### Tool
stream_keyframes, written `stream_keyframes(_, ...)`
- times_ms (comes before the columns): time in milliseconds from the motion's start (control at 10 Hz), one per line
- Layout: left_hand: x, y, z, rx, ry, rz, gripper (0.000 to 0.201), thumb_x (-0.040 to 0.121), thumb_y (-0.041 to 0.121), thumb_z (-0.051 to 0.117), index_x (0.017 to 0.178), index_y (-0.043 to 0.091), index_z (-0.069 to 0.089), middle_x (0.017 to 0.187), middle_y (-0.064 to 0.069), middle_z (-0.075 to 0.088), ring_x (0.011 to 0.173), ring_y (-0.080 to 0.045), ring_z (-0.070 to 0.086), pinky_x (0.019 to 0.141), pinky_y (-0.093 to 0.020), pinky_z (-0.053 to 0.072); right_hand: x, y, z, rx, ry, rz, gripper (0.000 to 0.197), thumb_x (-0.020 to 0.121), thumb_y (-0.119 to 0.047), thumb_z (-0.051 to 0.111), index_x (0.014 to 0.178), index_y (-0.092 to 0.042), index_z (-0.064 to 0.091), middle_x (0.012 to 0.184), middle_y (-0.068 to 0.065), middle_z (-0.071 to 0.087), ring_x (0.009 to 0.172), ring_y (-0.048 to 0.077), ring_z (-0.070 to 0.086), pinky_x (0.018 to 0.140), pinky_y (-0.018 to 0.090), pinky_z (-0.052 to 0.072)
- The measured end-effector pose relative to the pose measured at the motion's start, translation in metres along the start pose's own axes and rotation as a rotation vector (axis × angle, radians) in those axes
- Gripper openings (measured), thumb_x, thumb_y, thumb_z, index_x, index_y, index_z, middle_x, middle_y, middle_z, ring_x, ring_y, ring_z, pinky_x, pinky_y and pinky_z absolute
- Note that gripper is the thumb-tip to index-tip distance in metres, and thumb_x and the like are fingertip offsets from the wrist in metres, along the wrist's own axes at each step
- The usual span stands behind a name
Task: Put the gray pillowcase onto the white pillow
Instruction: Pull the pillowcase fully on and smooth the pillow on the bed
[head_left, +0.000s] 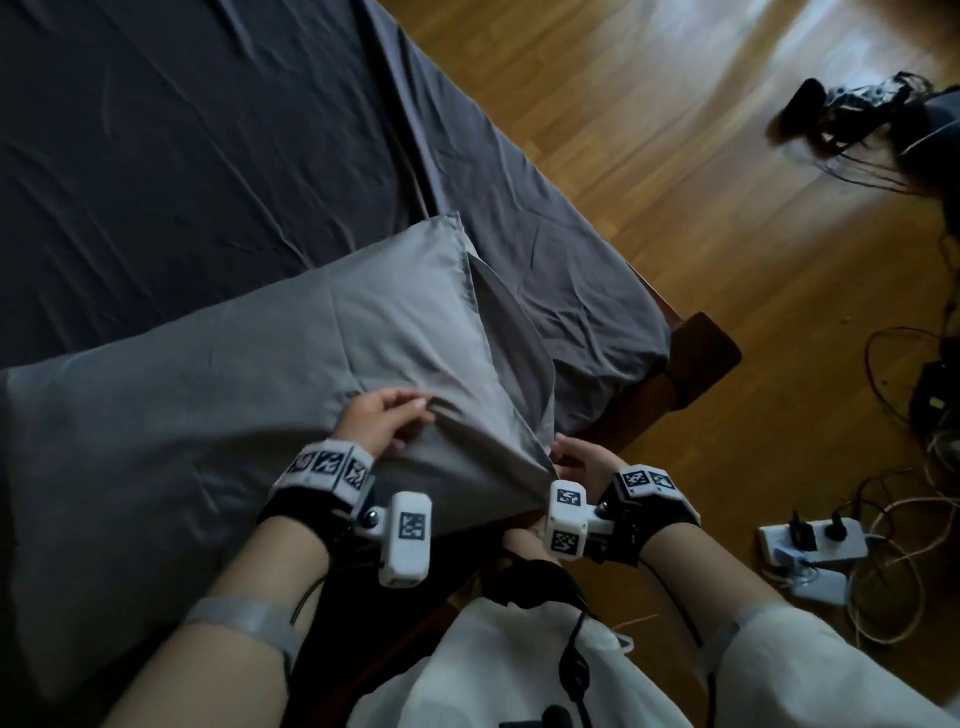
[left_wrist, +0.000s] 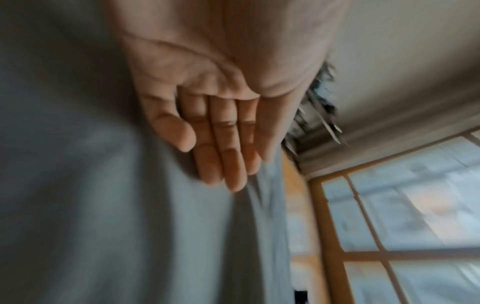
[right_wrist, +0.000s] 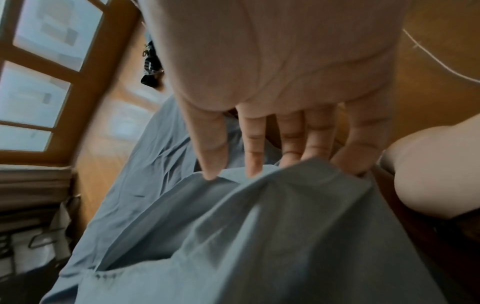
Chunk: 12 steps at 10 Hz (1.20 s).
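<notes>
The gray pillowcase (head_left: 234, 415) lies filled out across the near part of the bed, its open end toward the bed's right edge. The white pillow is hidden inside it. My left hand (head_left: 387, 421) rests flat on top of the case near that end; in the left wrist view its fingers (left_wrist: 221, 164) are straight against the gray fabric (left_wrist: 78, 205). My right hand (head_left: 571, 457) holds the near corner of the open end. In the right wrist view the hem (right_wrist: 259, 236) is pinched between thumb and fingers (right_wrist: 279, 162), with some fingertips behind the cloth.
A dark gray sheet covers the bed (head_left: 156, 130). A wooden bed-frame corner (head_left: 711, 353) juts out on the right. On the wooden floor (head_left: 675, 156) are a white power strip (head_left: 810, 540), loose cables (head_left: 909, 364) and dark gear (head_left: 857, 109).
</notes>
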<state>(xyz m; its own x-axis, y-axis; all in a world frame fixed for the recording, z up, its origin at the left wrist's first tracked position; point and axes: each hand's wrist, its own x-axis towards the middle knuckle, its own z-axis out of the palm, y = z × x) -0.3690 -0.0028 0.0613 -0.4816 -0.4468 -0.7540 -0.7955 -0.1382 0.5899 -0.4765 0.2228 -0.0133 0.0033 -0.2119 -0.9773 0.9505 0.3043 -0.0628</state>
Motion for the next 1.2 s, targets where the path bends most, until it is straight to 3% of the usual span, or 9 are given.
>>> stream_keyframes(200, -0.06, -0.115, -0.06, -0.264, 0.183, -0.467, 0.04, 0.095, 0.038, 0.039, 0.08, 0.01, 0.062, 0.069, -0.001, 0.071, 0.056, -0.014, 0.063, 0.061, -0.025, 0.037, -0.02, 0.0, 0.033, -0.151, -0.069, -0.068, 0.041, 0.087, -0.054, 0.046, 0.097, -0.016, 0.055, 0.092, 0.011, 0.059, 0.085, 0.027, 0.057, 0.082, 0.041, 0.044)
stream_keyframes(300, -0.087, -0.165, -0.081, -0.321, 0.28, -0.63, 0.051, 0.094, 0.044, 0.039, 0.11, -0.001, 0.059, 0.12, -0.015, 0.058, 0.101, -0.031, 0.057, 0.081, -0.037, 0.037, -0.021, 0.015, 0.05, -0.257, -0.05, -0.153, 0.097, 0.04, -0.07, 0.076, 0.117, -0.017, 0.054, 0.117, 0.01, 0.059, 0.102, 0.029, 0.058, 0.093, 0.045, 0.046)
stream_keyframes(400, -0.104, -0.193, -0.094, -0.563, 0.326, -0.706, 0.06, 0.09, 0.052, 0.042, 0.122, 0.002, 0.05, 0.134, -0.019, 0.05, 0.108, -0.036, 0.055, 0.081, -0.044, 0.043, -0.007, 0.038, 0.047, -0.337, -0.014, -0.354, 0.102, 0.029, -0.051, 0.088, 0.115, -0.004, 0.056, 0.096, 0.015, 0.064, 0.078, 0.024, 0.065, 0.069, 0.032, 0.055)
stream_keyframes(600, -0.081, -0.198, -0.104, -0.872, 0.371, -0.552, 0.05, 0.1, 0.03, 0.031, 0.14, 0.002, 0.032, 0.147, -0.017, 0.034, 0.132, -0.027, 0.038, 0.107, -0.038, 0.03, -0.013, 0.071, 0.048, -0.303, 0.104, -0.442, 0.006, 0.089, -0.006, 0.056, 0.093, -0.01, 0.057, 0.064, 0.011, 0.064, 0.044, 0.015, 0.061, 0.039, 0.02, 0.049)
stream_keyframes(700, -0.089, -0.177, -0.114, -0.832, 0.415, -0.458, 0.04, 0.1, 0.016, 0.027, 0.133, -0.001, 0.039, 0.122, -0.023, 0.052, 0.103, -0.018, 0.044, 0.102, -0.029, 0.038, -0.017, 0.068, 0.066, -0.238, 0.174, -0.532, 0.011, 0.085, -0.008, 0.061, 0.084, -0.018, 0.058, 0.062, 0.006, 0.061, 0.049, 0.019, 0.059, 0.043, 0.027, 0.05)
stream_keyframes(800, -0.091, -0.152, -0.144, -0.811, 0.533, -0.229, 0.022, 0.1, 0.013, 0.03, 0.086, 0.014, 0.047, 0.059, -0.002, 0.053, 0.049, -0.001, 0.055, 0.053, -0.007, 0.047, -0.046, 0.044, 0.096, -0.22, 0.19, -0.717, 0.012, 0.083, -0.014, 0.065, 0.076, -0.02, 0.058, 0.063, 0.002, 0.055, 0.052, 0.015, 0.053, 0.043, 0.02, 0.047)
stream_keyframes(900, -0.12, -0.128, -0.167, -0.832, 0.68, -0.04, 0.025, 0.098, 0.017, 0.04, 0.072, 0.02, 0.042, 0.034, 0.01, 0.054, 0.054, -0.003, 0.055, 0.067, -0.019, 0.044, -0.094, 0.023, 0.122, -0.148, 0.1, -0.899, 0.009, 0.078, -0.019, 0.07, 0.075, -0.019, 0.062, 0.053, -0.004, 0.061, 0.05, 0.013, 0.059, 0.046, 0.021, 0.05)
stream_keyframes(1000, -0.158, -0.101, -0.189, -0.7, 0.773, 0.219, 0.035, 0.091, 0.018, 0.055, 0.056, 0.014, 0.054, 0.042, 0.005, 0.055, 0.058, -0.009, 0.05, 0.065, -0.024, 0.042, -0.141, 0.006, 0.134, -0.151, 0.019, -1.069, 0.036, 0.057, -0.04, 0.081, 0.082, -0.017, 0.07, 0.076, 0.0, 0.071, 0.072, 0.015, 0.066, 0.063, 0.029, 0.055)
stream_keyframes(1200, -0.191, -0.05, -0.215, -0.631, 0.748, 0.438, 0.029, 0.089, 0.013, 0.055, 0.06, 0.015, 0.054, 0.035, 0.009, 0.054, 0.031, -0.002, 0.049, 0.039, -0.014, 0.041, -0.199, -0.028, 0.157, -0.135, 0.034, -1.302, 0.025, 0.081, -0.033, 0.066, 0.057, -0.026, 0.071, 0.053, -0.017, 0.065, 0.056, -0.005, 0.058, 0.061, 0.016, 0.05)
